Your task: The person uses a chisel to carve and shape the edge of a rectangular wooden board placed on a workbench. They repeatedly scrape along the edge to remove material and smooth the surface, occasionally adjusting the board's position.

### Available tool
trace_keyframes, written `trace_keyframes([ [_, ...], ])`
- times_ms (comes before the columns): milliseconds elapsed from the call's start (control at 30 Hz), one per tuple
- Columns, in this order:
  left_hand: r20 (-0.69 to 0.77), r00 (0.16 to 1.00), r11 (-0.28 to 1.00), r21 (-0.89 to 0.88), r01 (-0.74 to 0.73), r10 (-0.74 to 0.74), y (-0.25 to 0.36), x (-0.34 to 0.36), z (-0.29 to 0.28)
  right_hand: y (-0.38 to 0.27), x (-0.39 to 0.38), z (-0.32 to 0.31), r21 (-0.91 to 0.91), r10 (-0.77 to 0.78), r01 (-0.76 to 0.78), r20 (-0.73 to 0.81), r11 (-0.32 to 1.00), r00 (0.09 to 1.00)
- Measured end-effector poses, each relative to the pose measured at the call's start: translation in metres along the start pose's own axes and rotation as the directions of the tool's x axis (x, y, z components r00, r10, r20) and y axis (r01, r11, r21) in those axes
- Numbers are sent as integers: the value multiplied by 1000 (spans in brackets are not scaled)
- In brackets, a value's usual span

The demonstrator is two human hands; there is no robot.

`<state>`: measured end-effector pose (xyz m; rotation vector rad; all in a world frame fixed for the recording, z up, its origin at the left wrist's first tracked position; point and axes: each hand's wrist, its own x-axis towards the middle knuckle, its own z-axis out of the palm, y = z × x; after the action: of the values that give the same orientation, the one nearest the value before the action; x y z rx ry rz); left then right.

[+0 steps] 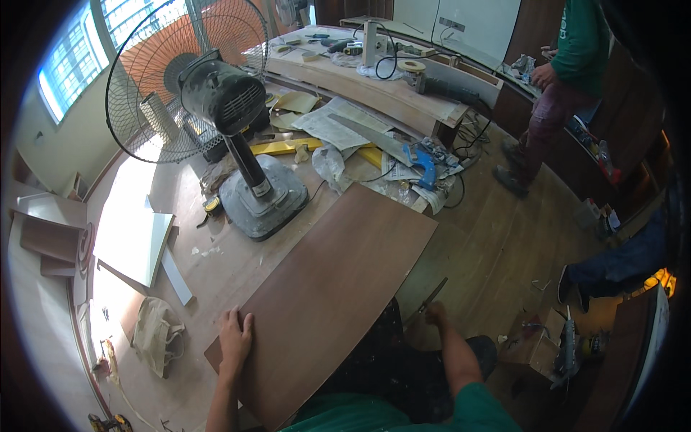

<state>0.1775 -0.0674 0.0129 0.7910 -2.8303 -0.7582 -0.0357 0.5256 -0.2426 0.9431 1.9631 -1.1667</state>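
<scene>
A large brown wood-grain board [324, 281] lies slanted in front of me, its near end by my lap. My left hand [235, 342] rests on its left edge, fingers stretched out over the face and thumb apart. Just off the board's right edge, my right hand [435, 314] is closed on a long, narrow, dark tool that looks like a file [430, 297]. The file is tilted, its tip pointing away from me, and stands apart from the board. My fingers partly hide its near part.
A dusty pedestal fan [223, 90] stands beyond the board. Left lie a white panel [140, 241] and a cloth bag [155, 335]. A workbench [360, 86] holds tools; a blue clamp-like tool [423, 167] lies nearer. One person [551, 108] stands far right; another's leg [612, 263] shows nearer.
</scene>
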Motion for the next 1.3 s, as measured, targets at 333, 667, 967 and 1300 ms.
trace_keyframes([
  [333, 173, 985, 999, -37, 14, -8, 47, 130, 35, 63, 18, 138, -228, 311, -341, -155, 912, 938],
  [667, 87, 990, 994, -32, -105, 107, 44, 173, 36, 80, 32, 113, -7, 248, -255, -199, 967, 948],
  [967, -221, 901, 910, -99, -402, 374, 46, 126, 28, -5, -97, -1, 756, -64, 128, -114, 642, 991],
  [1300, 251, 638, 668, -46, -743, 728, 155, 92, 57, -45, -318, -12, 604, -507, 686, -475, 406, 719],
])
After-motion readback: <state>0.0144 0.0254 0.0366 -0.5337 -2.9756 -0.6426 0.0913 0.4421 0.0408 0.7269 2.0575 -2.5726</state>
